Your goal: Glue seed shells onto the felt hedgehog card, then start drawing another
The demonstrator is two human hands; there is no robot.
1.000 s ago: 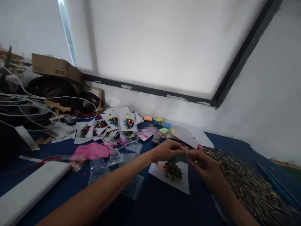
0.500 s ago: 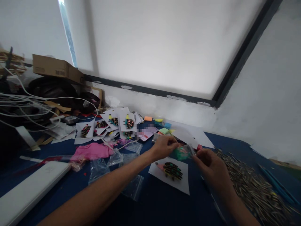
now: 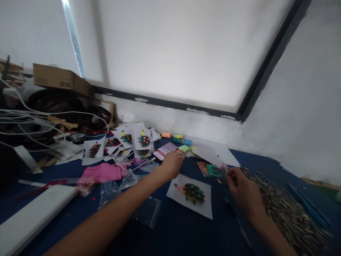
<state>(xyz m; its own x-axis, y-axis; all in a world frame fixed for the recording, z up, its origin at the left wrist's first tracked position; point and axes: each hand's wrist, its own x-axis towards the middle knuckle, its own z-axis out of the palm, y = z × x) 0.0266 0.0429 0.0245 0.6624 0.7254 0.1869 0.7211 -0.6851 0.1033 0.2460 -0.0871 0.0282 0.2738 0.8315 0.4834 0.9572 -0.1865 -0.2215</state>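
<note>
My right hand (image 3: 243, 192) pinches the edge of a small clear plastic bag with green modelling clay (image 3: 214, 171) in it, just above the blue table. Fingers curled, my left hand (image 3: 172, 164) is beside a phone (image 3: 164, 150) with a lit screen and a green clay block (image 3: 183, 148). What its fingertips hold, if anything, is hidden. Between the hands and nearer to me lies a white paper card (image 3: 205, 211) bearing a hedgehog (image 3: 194, 193) with a pink clay face, dark seed spines and green dots. Small bright clay bits (image 3: 219, 181) lie by the bag.
A heap of striped seeds (image 3: 282, 209) spreads at right. Finished-looking hedgehog cards (image 3: 144, 139) are piled at back left. Pink cloth-like material (image 3: 102, 173), empty zip bags (image 3: 147, 213) and a long white box (image 3: 37, 211) lie at left, below tangled white cables (image 3: 77, 111).
My left hand has let go of the bag with green clay and moved left toward the phone. My right hand has stayed at the bag, which is now lower, near the table.
</note>
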